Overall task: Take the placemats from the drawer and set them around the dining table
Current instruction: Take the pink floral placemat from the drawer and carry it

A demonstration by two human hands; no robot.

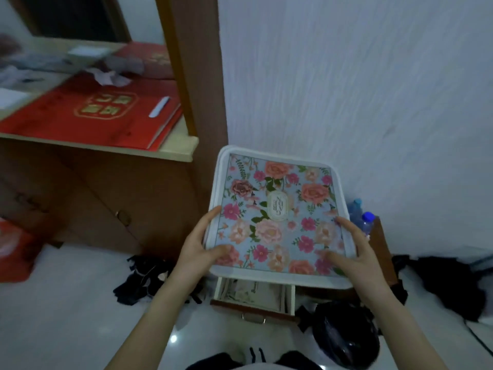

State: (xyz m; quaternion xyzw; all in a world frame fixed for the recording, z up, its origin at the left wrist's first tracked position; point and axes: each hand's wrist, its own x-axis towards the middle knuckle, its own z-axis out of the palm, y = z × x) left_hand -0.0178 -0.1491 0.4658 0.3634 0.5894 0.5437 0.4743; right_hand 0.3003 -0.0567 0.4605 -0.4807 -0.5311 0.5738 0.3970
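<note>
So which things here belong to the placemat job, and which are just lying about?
Job: floral placemat, gripped by the left hand and right hand; open drawer below it, holding more folded pieces.
Lying about: red folders on the desk; blue-capped bottles; black bag; dark clothes.

One placemat [277, 217] shows; whether more lie under it cannot be told. Two hands hold it, a left hand [197, 249] and a right hand [354, 252]. There is one open drawer [253, 308], two bottles [366, 221] with blue caps, one black bag [344, 335] and one white pen [159, 106].
</note>
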